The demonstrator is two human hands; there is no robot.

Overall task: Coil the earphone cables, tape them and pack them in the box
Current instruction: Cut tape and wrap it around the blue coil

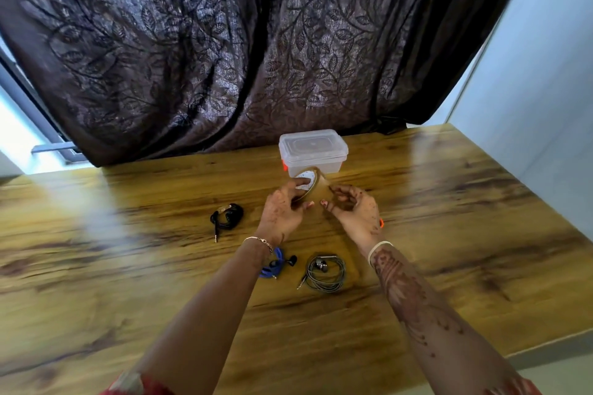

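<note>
Fingers of the left hand grip the tape roll right in front of the box, lid on. Right hand curls beside the roll, can't tell if it's pinching tape. Black earphones, blue earphones and grey earphones lie on the table, well in front of the box.

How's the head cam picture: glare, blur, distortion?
Head view: pale glare washes the table at left and far right; the left hand, right hand and tape roll between them are slightly blurred; the black earphones look sharper; the wide-angle lens bows the curtain and table edges.
</note>
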